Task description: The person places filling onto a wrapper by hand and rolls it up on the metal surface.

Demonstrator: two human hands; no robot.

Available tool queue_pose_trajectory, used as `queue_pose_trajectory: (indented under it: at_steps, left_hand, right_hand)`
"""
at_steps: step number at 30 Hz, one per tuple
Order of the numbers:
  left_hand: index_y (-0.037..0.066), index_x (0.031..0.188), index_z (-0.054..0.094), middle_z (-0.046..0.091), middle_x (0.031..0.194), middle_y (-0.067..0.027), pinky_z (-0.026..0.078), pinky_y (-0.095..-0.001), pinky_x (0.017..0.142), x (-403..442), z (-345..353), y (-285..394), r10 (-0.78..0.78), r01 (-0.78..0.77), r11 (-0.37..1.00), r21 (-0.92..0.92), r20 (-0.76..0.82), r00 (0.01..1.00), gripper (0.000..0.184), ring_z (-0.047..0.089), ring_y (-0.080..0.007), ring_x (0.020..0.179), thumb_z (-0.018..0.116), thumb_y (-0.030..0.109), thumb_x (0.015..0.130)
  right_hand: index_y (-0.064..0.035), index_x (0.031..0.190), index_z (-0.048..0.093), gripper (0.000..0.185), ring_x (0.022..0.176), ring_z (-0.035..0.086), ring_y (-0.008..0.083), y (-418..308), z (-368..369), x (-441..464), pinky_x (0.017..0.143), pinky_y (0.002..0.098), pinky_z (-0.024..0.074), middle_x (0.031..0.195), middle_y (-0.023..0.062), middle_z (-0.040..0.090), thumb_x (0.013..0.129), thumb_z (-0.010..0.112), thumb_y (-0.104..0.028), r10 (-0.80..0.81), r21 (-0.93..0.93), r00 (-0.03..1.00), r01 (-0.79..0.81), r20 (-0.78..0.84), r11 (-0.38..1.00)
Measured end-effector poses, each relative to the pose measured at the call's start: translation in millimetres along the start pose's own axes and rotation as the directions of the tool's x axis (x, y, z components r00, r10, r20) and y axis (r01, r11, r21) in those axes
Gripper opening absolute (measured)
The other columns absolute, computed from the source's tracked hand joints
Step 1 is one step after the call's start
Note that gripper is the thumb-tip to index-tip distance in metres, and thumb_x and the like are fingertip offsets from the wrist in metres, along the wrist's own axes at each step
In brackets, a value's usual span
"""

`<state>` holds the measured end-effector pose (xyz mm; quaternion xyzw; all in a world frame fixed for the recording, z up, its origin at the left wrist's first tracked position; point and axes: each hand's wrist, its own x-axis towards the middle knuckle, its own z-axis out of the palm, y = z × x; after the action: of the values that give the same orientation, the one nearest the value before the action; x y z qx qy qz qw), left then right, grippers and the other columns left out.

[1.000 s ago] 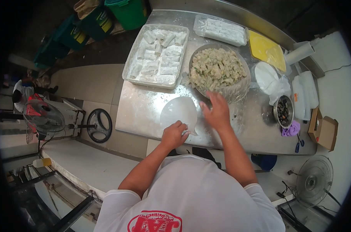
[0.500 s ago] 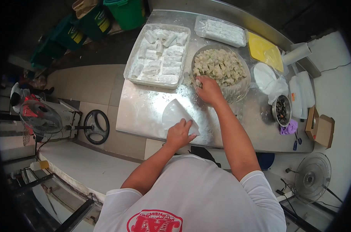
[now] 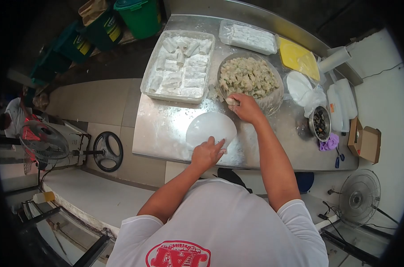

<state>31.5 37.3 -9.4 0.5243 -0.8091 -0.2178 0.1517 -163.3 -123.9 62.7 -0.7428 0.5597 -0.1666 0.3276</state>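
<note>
A round, translucent white wrapper [image 3: 209, 127] lies flat on the steel table. My left hand [image 3: 206, 154] rests at its near edge, fingers apart over the sheet. My right hand [image 3: 245, 108] is closed on a lump of filling [image 3: 231, 102], just in front of the bowl. Behind it the clear bowl [image 3: 275, 101] is heaped with pale, chunky filling [image 3: 248, 76] flecked with green. To the left stands a plastic tub [image 3: 145, 80] of white-dusted rolls [image 3: 194, 82], some stacked on others.
At the back are a second container [image 3: 251, 40] of floured rolls and a yellow board [image 3: 297, 58]. On the right sit a metal bowl [image 3: 320, 126] with dark contents, a purple cloth [image 3: 329, 142], scissors [image 3: 339, 156] and an open cardboard box [image 3: 366, 142].
The wrapper, lifted and folded over on one side before, now lies flat and round. My right hand has drawn slightly toward me from the bowl's edge, with the filling showing in its fingers.
</note>
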Motion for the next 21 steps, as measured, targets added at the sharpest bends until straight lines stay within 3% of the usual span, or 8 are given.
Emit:
queue_pose_trajectory:
  at_steps: [5, 7, 10, 13, 15, 16, 17, 21]
  left_hand:
    - [0.017, 0.135, 0.057, 0.057, 0.100, -0.0115, 0.057, -0.0438, 0.062, 3.0, -1.6, 2.1, -0.063, 0.063, 0.998, 0.020, -0.004, 0.998, 0.058, 0.069, -0.0301, 0.076, 0.071, 0.048, 0.087]
    - [0.013, 0.133, 0.057, 0.058, 0.102, -0.0121, 0.058, -0.0441, 0.064, 2.1, -0.5, 1.7, -0.106, 0.106, 0.994, 0.000, 0.018, 0.994, 0.064, 0.070, -0.0303, 0.079, 0.073, 0.051, 0.085]
    - [0.007, 0.126, 0.057, 0.059, 0.103, -0.0121, 0.058, -0.0451, 0.065, 3.2, -1.8, 0.2, -0.127, 0.127, 0.992, -0.018, 0.016, 0.992, 0.068, 0.070, -0.0321, 0.079, 0.074, 0.055, 0.081]
    - [0.004, 0.125, 0.055, 0.060, 0.108, -0.0141, 0.058, -0.0440, 0.074, -0.3, -9.3, -10.6, -0.127, 0.139, 0.983, -0.123, 0.099, 0.987, 0.065, 0.069, -0.0353, 0.090, 0.081, 0.044, 0.080]
    - [0.004, 0.128, 0.053, 0.060, 0.110, -0.0168, 0.056, -0.0440, 0.084, -4.3, -7.0, -26.8, -0.071, 0.053, 0.893, -0.447, -0.024, 0.997, 0.063, 0.066, -0.0378, 0.100, 0.084, 0.021, 0.076]
    - [0.004, 0.128, 0.053, 0.060, 0.110, -0.0168, 0.056, -0.0440, 0.084, -5.5, -8.8, -30.8, -0.072, 0.057, 0.894, -0.445, -0.019, 0.997, 0.063, 0.066, -0.0378, 0.100, 0.084, 0.021, 0.076]
    - [0.003, 0.130, 0.053, 0.060, 0.112, -0.0181, 0.053, -0.0440, 0.089, -6.0, -10.5, -34.4, -0.070, 0.044, 0.851, -0.523, -0.030, 0.997, 0.063, 0.063, -0.0385, 0.106, 0.083, 0.013, 0.075]
    - [0.002, 0.133, 0.054, 0.060, 0.117, -0.0197, 0.051, -0.0426, 0.096, -4.5, -21.0, -45.6, 0.009, 0.014, 0.861, -0.509, 0.042, 0.999, 0.063, 0.061, -0.0387, 0.111, 0.079, 0.005, 0.076]
  right_hand:
    - [-0.0039, 0.110, 0.066, 0.029, 0.097, 0.067, 0.0220, -1.8, -10.3, -25.7, 0.085, 0.0315, 0.0513, 0.103, 0.0088, 0.068, 0.082, 0.073, -0.001, 0.058, 0.188, 0.998, -0.061, 0.019, 0.980]
    - [-0.0050, 0.109, 0.065, 0.029, 0.098, 0.062, 0.0114, -10.0, -2.4, -45.1, 0.087, 0.0280, 0.0510, 0.102, 0.0019, 0.066, 0.082, 0.073, 0.003, 0.051, 0.628, 0.998, -0.024, -0.024, 0.778]
    - [-0.0042, 0.113, 0.063, 0.032, 0.096, 0.062, 0.0105, -33.6, 26.0, -79.5, 0.087, 0.0265, 0.0509, 0.104, 0.0012, 0.066, 0.083, 0.070, 0.006, 0.062, 0.814, 0.997, -0.074, 0.047, 0.576]
    - [-0.0036, 0.112, 0.064, 0.033, 0.096, 0.061, 0.0102, -28.8, 67.0, -97.7, 0.087, 0.0271, 0.0509, 0.104, 0.0015, 0.066, 0.082, 0.070, 0.007, 0.151, 0.762, 0.955, -0.293, 0.254, 0.578]
    - [-0.0038, 0.113, 0.064, 0.033, 0.097, 0.061, 0.0098, -22.5, 86.8, -101.3, 0.088, 0.0270, 0.0507, 0.104, 0.0012, 0.066, 0.082, 0.069, 0.008, 0.185, 0.692, 0.937, -0.344, 0.296, 0.635]
    - [-0.0040, 0.113, 0.064, 0.034, 0.097, 0.061, 0.0095, -16.2, 96.5, -103.4, 0.088, 0.0270, 0.0505, 0.104, 0.0008, 0.065, 0.082, 0.069, 0.008, 0.222, 0.609, 0.917, -0.388, 0.333, 0.692]
    - [-0.0011, 0.115, 0.063, 0.038, 0.095, 0.068, 0.0218, -3.8, 110.5, -104.5, 0.088, 0.0323, 0.0532, 0.105, 0.0103, 0.070, 0.078, 0.067, 0.008, 0.199, 0.462, 0.941, -0.310, 0.274, 0.831]
    - [-0.0005, 0.117, 0.062, 0.039, 0.105, 0.067, 0.0318, -12.8, 107.6, -113.0, 0.093, 0.0382, 0.0520, 0.111, 0.0166, 0.069, 0.078, 0.067, 0.005, 0.018, 0.339, 0.993, -0.058, 0.120, 0.939]
